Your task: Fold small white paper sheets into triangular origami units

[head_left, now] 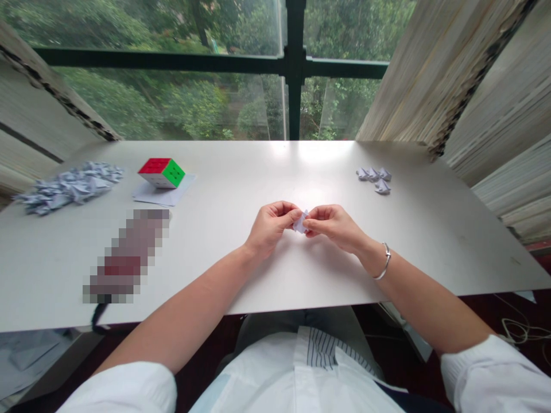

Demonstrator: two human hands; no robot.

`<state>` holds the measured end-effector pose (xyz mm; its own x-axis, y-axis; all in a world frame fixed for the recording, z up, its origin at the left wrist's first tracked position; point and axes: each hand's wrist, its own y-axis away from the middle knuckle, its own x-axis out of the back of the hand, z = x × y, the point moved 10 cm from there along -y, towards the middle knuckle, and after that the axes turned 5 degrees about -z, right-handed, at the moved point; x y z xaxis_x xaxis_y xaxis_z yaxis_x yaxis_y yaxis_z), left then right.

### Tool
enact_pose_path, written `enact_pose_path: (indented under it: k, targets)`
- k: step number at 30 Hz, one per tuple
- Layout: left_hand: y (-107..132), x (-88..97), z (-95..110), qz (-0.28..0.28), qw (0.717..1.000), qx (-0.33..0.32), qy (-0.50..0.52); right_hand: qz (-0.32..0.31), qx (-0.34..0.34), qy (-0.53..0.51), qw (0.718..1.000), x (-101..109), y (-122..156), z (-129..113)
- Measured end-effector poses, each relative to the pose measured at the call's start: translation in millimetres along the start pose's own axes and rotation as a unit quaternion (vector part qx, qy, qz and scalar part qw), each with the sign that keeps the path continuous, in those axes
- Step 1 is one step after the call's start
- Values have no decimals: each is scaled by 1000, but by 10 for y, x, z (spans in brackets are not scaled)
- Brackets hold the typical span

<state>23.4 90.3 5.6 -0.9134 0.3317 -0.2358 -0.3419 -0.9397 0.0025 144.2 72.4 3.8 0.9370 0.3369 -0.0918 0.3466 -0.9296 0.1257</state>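
Between my two hands, just above the white table (206,287), is a small folded piece of white paper (301,222). My left hand (275,226) pinches its left side between thumb and fingers. The right side is gripped by the closed fingertips of my right hand (333,226), whose wrist wears a silver bracelet. Several small folded paper pieces (374,175) sit in a little group at the right rear. A large heap of similar folded paper pieces (73,186) lies at the far left. The fingers partly hide the paper I hold.
A puzzle cube (161,173) with red and green faces rests on flat paper sheets (172,197) at the back left. In front of it lies a pixelated flat object (127,255) with a dark strap. Window and curtains (400,69) stand behind the table.
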Motion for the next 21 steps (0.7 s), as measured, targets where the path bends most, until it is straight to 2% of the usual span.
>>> enact_pose_path:
  k: [6, 8, 10, 13, 15, 18, 21]
  targets:
    - [0, -15, -2, -22, 1000, 19, 11, 21, 20, 1, 1000, 44, -4, -25]
    - [-5, 5, -9, -23, 999, 27, 16, 27, 30, 36, 999, 58, -13, -26]
    - [-11, 49, -24, -11, 999, 38, 18, 51, 71, 113, 990, 93, -2, -93]
    - [-10, 106, -56, 6, 998, 61, 18, 91, 187, 262, 942, 82, 97, -321]
    - [-3, 114, -73, 6, 997, 75, 17, 76, 255, 349, 898, -31, 178, -433]
    - [9, 107, -84, -3, 996, 90, 18, 26, 303, 450, 839, -206, 251, -473]
    - [15, 113, -94, -6, 995, 96, 18, -10, 327, 507, 797, -304, 291, -467]
